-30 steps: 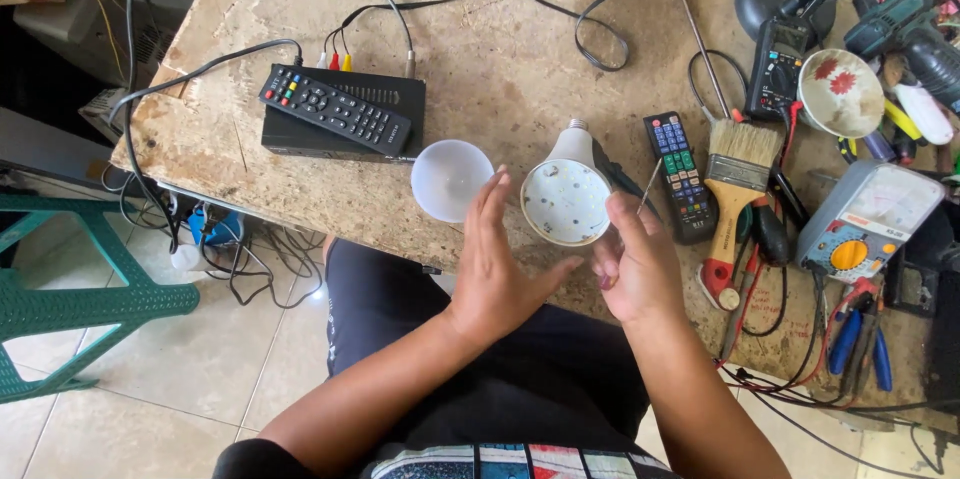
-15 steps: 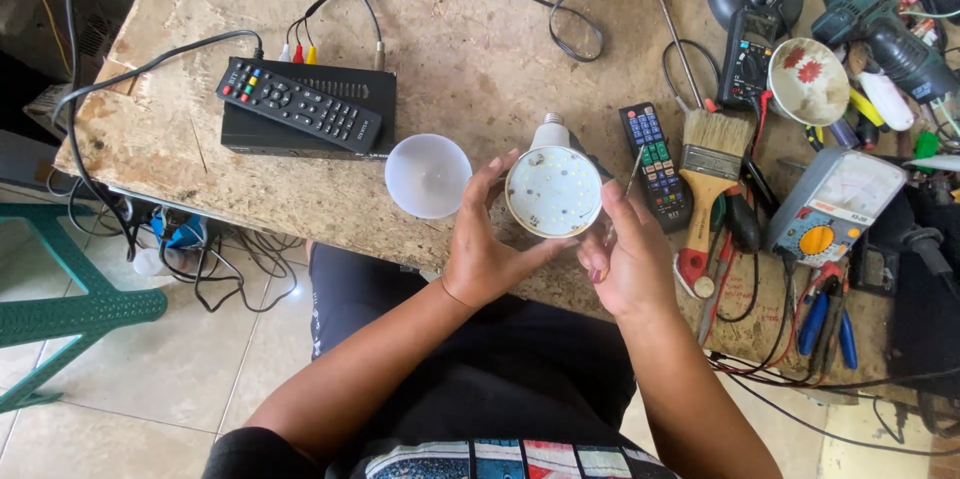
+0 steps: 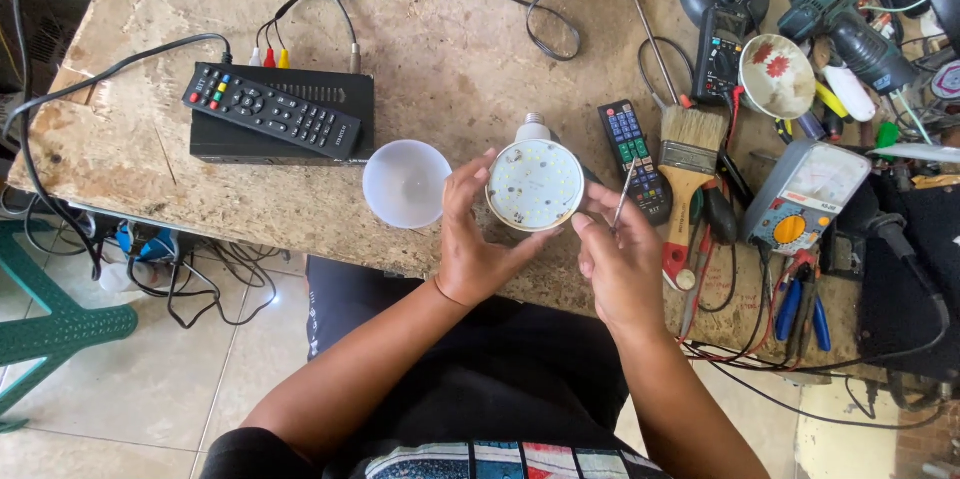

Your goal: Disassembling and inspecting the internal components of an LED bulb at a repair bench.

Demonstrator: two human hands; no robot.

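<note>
Fingers [image 3: 470,201] of left hand [image 3: 480,249] wrapped round open bulb [image 3: 535,185], held over table [image 3: 450,59]. Right hand [image 3: 625,259] pinching thin tool [image 3: 625,194] beside it. Poking at the inside; needs steady aim next.

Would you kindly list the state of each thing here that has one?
Bulb: cover off, LED board bared, held in left hand.
Cover: off, lying open side up on table.
Right hand: pinching a thin tool by the bulb's rim.
Set-top box: cables plugged in, remote on top.
</note>
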